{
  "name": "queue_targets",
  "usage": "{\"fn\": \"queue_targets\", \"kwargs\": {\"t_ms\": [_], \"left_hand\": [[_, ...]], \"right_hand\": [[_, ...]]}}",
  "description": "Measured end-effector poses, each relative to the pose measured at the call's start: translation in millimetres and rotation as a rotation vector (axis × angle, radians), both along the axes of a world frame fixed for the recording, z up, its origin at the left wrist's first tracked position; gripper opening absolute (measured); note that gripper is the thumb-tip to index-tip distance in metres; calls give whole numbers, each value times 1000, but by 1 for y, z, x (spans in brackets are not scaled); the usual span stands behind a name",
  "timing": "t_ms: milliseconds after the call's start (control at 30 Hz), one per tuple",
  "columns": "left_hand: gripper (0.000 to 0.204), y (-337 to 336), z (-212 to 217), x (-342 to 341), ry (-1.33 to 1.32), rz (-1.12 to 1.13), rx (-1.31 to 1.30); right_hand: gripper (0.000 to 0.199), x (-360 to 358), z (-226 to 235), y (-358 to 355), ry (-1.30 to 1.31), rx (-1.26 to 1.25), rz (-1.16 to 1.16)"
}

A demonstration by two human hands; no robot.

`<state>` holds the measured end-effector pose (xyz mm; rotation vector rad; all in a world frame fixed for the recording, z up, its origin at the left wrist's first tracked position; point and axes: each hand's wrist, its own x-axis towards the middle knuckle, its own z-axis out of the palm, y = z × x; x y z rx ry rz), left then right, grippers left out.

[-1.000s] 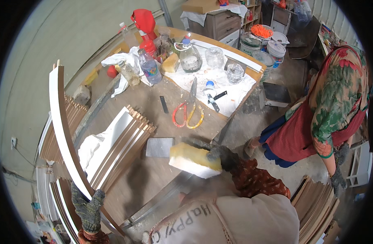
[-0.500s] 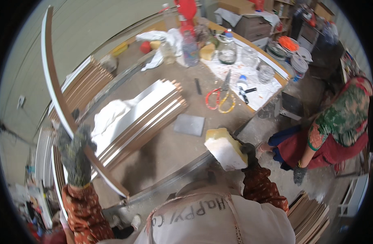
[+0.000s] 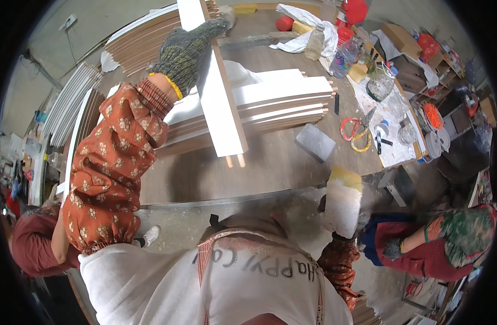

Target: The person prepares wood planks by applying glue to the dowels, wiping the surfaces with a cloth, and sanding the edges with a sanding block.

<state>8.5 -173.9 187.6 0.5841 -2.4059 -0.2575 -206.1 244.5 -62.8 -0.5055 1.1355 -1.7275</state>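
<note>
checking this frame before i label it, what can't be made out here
Head view only:
- Right hand: hidden behind the white sponge block it holds.
- Left hand fingertips: hidden behind the white board; grip unclear.
- Board's top end: cut off by the picture's upper edge.
- Small items by the scissors: too small.

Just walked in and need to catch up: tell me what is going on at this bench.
A person stands at a wooden workbench. Their gloved left hand grips a long white board with two dowel pegs at its near end, held over a stack of similar white panels. The right hand holds a white and yellow sponge block at the bench's near edge. A grey block and orange-handled scissors lie on the bench. Another person crouches at the right.
</note>
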Motion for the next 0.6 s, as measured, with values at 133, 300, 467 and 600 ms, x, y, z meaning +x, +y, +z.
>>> {"fn": "queue_targets", "kwargs": {"t_ms": [133, 300, 467, 600], "left_hand": [[37, 41, 31, -21, 144, 72, 685], [32, 51, 28, -30, 50, -33, 559], [39, 58, 11, -83, 15, -85, 268], [45, 26, 9, -41, -95, -41, -451]], "right_hand": [[59, 11, -9, 2, 79, -72, -48], [81, 74, 110, -50, 16, -385, -56], [80, 66, 158, -76, 1213, -281, -241], [69, 86, 194, -99, 1751, -340, -287]]}}
